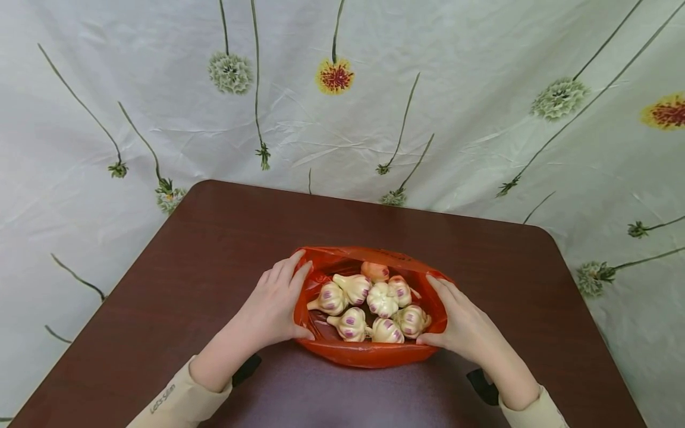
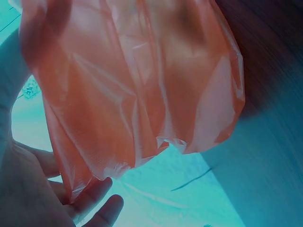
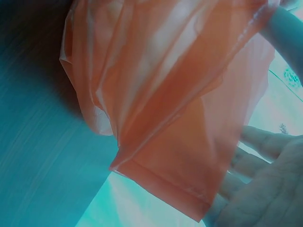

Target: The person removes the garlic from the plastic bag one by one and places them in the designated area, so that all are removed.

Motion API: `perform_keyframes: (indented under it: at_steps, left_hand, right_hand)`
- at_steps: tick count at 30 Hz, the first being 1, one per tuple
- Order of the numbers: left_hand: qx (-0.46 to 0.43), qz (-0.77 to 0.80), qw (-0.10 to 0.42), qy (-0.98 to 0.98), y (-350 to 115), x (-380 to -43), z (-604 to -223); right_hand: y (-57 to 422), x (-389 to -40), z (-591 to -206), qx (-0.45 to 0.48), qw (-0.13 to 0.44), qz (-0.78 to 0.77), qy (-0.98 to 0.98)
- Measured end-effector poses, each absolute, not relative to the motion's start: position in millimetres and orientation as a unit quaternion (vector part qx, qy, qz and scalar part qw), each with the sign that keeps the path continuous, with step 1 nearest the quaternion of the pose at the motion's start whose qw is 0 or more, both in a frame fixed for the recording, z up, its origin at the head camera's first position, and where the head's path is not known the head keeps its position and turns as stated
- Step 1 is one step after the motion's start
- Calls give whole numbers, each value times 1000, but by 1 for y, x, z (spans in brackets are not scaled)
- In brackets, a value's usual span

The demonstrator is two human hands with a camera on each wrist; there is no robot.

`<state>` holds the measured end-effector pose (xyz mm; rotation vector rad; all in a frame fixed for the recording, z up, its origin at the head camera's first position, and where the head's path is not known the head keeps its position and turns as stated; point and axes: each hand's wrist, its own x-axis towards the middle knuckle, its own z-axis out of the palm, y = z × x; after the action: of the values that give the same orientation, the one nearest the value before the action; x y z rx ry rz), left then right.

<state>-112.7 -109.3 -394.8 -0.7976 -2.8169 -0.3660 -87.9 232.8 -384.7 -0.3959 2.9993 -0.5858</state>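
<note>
An orange-red plastic bag (image 1: 369,355) stands on the table with its mouth spread wide. Inside lie several garlic bulbs (image 1: 382,299), cream with purple marks; one at the back shows through the film as orange. My left hand (image 1: 273,300) holds the left side of the mouth, thumb at the near rim and fingers toward the far rim. On the right side my right hand (image 1: 468,324) holds the bag the same way. Both wrist views show the crinkled film (image 2: 123,90) hanging beside the fingers (image 3: 258,142); there the garlic is only faint shapes.
The dark brown table (image 1: 214,238) has rounded far corners. Behind it hangs a pale curtain (image 1: 455,119) printed with dandelion-like flowers. Dark straps (image 1: 484,386) sit under the wrists, near the cream sleeves (image 1: 182,395).
</note>
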Motion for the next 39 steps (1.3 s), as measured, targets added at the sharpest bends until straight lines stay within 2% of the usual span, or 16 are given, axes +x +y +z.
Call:
perform_keyframes:
  at_steps: [15, 23, 31, 39]
  left_hand:
    - [-278, -128, 84, -948, -108, -110, -396]
    - [-279, -134, 87, -947, -108, -109, -397]
    - [-282, -137, 91, -945, -108, -110, -398]
    - [-274, -155, 87, -945, -110, -112, -400]
  right_hand:
    - [214, -97, -383, -148, 21, -213, 966]
    - [196, -106, -383, -174, -20, -255, 951]
    - [183, -110, -396, -171, 14, -303, 937]
    - [177, -112, -409, -182, 35, -283, 941]
